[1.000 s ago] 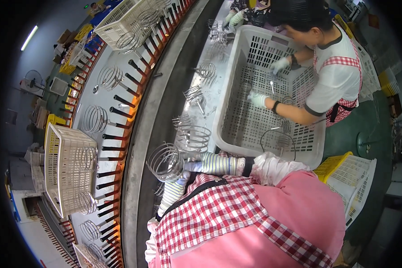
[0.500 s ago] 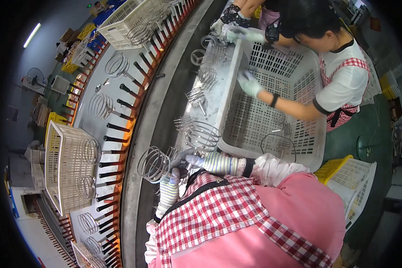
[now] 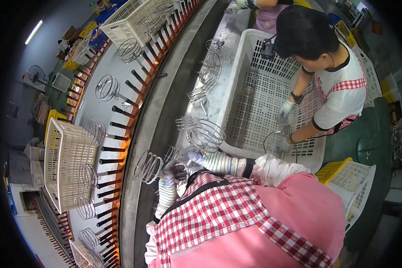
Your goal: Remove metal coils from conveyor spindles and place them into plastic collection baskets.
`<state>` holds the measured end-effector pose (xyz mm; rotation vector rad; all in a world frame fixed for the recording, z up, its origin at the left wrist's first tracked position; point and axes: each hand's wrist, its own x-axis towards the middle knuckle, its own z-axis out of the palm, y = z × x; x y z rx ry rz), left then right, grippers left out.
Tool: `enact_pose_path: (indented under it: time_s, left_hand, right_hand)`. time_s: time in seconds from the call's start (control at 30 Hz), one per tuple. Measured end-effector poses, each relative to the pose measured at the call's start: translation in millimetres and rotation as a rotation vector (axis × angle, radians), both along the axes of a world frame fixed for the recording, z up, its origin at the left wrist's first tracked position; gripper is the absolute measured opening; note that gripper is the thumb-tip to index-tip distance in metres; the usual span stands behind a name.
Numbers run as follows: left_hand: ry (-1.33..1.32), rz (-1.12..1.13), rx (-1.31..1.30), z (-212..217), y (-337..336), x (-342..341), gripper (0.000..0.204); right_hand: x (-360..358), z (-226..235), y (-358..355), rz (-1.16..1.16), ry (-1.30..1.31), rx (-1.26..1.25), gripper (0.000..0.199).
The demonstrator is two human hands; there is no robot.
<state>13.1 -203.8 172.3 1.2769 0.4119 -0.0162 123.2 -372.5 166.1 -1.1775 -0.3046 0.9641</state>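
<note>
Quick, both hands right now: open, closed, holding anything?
Left hand: closed on a wire coil piece.
Right hand: gripping another wire coil piece.

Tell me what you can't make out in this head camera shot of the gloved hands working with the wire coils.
- Left hand, head view: its grip on the wire coil is too small and dark to judge.
- Right hand, head view: fingertips are lost among the tangled wire piece.
- Wearer's forearms: partly covered by the pink checked apron.
- Co-worker's gloved hand in the white crate: what it holds is too small to tell.
</note>
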Motion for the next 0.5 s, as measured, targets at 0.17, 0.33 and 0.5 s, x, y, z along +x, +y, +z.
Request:
enact_pose_path:
  time_s: [0.17,0.33,0.5]
  left_hand:
    - [0.043,-0.082,0.109,-3,20,-3,0.080]
    - [0.066,-0.051,0.465,-20,53,-2,0.036]
    - [-0.029,0.121,1.119,-88,113,5,0.023]
  right_hand:
    - [2,12,-2,0.014,-0.067,0.057,0.043]
    - [-1,10,-2,-0.004,0.041,0.043,0.041]
    - [0,4,-4,-0.055,0.020,0.027,0.041]
